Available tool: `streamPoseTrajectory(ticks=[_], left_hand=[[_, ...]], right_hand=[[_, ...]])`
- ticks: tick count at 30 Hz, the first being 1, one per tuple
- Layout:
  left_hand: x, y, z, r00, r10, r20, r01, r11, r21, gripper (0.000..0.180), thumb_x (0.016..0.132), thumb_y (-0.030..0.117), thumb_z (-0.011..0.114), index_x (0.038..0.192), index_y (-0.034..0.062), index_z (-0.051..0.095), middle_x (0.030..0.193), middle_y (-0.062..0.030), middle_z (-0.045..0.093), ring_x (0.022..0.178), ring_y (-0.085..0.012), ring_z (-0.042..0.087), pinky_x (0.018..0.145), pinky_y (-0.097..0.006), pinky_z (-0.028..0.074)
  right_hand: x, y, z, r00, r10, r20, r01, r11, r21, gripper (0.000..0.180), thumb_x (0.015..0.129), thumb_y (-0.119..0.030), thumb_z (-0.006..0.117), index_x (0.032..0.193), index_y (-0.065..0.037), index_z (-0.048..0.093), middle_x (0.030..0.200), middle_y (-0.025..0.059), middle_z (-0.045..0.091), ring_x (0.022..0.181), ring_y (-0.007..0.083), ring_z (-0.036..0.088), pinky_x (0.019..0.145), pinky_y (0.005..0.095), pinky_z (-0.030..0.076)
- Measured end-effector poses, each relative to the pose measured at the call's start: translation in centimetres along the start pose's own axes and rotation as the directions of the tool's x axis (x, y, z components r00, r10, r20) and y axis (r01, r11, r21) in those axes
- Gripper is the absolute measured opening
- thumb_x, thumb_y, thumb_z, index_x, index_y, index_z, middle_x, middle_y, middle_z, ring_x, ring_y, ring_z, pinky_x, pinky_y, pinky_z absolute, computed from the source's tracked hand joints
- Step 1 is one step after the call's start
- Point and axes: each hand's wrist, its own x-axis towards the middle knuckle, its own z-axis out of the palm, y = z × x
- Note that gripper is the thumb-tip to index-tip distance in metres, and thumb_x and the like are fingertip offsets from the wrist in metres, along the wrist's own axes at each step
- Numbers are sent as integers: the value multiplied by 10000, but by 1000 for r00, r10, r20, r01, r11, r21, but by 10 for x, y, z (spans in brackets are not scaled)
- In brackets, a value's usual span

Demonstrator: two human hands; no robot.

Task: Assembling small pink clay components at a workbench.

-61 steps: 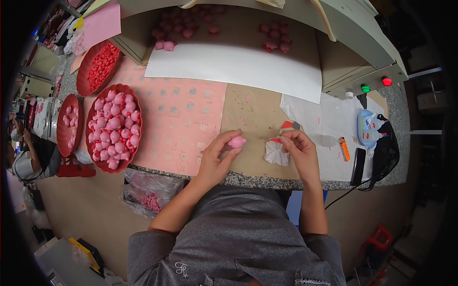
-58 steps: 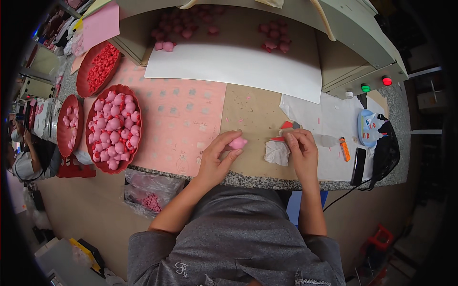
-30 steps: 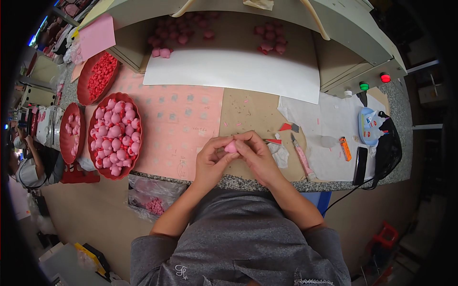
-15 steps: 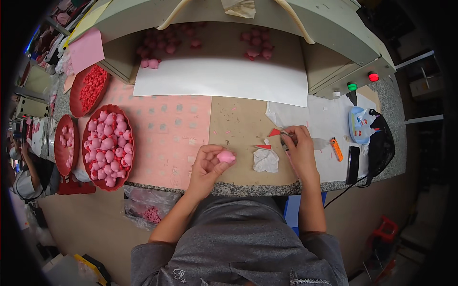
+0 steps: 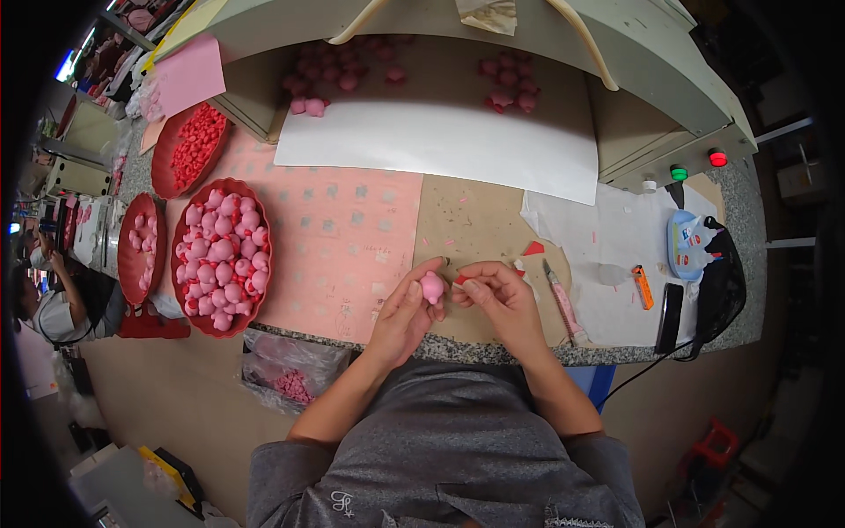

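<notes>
Between its thumb and fingers my left hand (image 5: 400,319) holds a small pink round-bodied figure (image 5: 431,288). Close beside it, my right hand (image 5: 503,308) pinches a small red piece (image 5: 459,281), its fingertips a short gap from the figure. The white crumpled tissue is hidden, at least mostly, by my right hand. Beyond that hand lies a red scrap (image 5: 533,249) on the brown sheet (image 5: 449,216). To the right rests a pen-shaped tool with a pink handle (image 5: 564,305), its thin tip pointing away from me.
A red scalloped bowl (image 5: 266,304) of pink figures stands left, near two more red bowls, one with small red parts (image 5: 195,148). A grey hooded machine (image 5: 669,145) spans the back, with pink figures inside. Right lie an orange lighter (image 5: 643,288), black phone (image 5: 669,319) and blue tray (image 5: 676,257).
My right hand has left the tool's spot and come left to the pink figure with a small red piece. The figure has been turned in my left hand. The whole view has shifted slightly.
</notes>
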Motion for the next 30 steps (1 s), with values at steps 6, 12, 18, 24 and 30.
streamPoseTrajectory(ticks=[6, 12, 18, 24, 30], left_hand=[[0, 1, 2, 1000, -1, -27, 0, 1000, -26, 500, 992, 324, 398, 1364, -5, 351, 987, -24, 480, 845, -111, 454, 763, -259, 395], [0, -1, 3, 999, -9, -52, 9, 1000, 15, 482, 998, 304, 387, 1367, -4, 350, 945, -22, 472, 816, -115, 442, 749, -256, 389], [2, -5, 2, 997, 14, -78, -9, 998, 61, 439, 1006, 267, 379, 1356, 1, 377, 942, -12, 468, 819, -104, 433, 735, -248, 388], [-1, -7, 2, 999, 26, -37, -17, 977, 214, 442, 1005, 284, 384, 1338, -5, 401, 924, -3, 454, 810, -95, 418, 725, -241, 382], [2, -3, 6, 993, -17, -119, 23, 998, 51, 450, 1001, 305, 394, 1336, 5, 409, 887, 7, 435, 773, -93, 406, 700, -229, 375]], right_hand=[[6, -5, 8, 998, 17, 57, -22, 996, 86, 174, 912, -73, 564, 1065, 3, 529, 955, 52, 604, 859, 117, 600, 797, 249, 479], [12, -1, 13, 972, 141, 189, -140, 990, -17, 156, 919, -54, 545, 1059, 4, 506, 915, 55, 595, 811, 112, 584, 756, 253, 476], [8, 16, 19, 991, -60, 116, 84, 973, -216, 97, 933, -65, 526, 993, -1, 485, 861, 50, 575, 745, 103, 564, 701, 239, 468], [14, 18, 15, 999, 40, 35, -37, 997, -66, 80, 937, -62, 517, 979, -5, 480, 851, 47, 568, 743, 101, 554, 683, 234, 458], [4, 27, 24, 997, -14, 82, 23, 994, -110, 98, 948, -99, 509, 984, -15, 474, 839, 50, 565, 730, 105, 552, 679, 242, 461]])
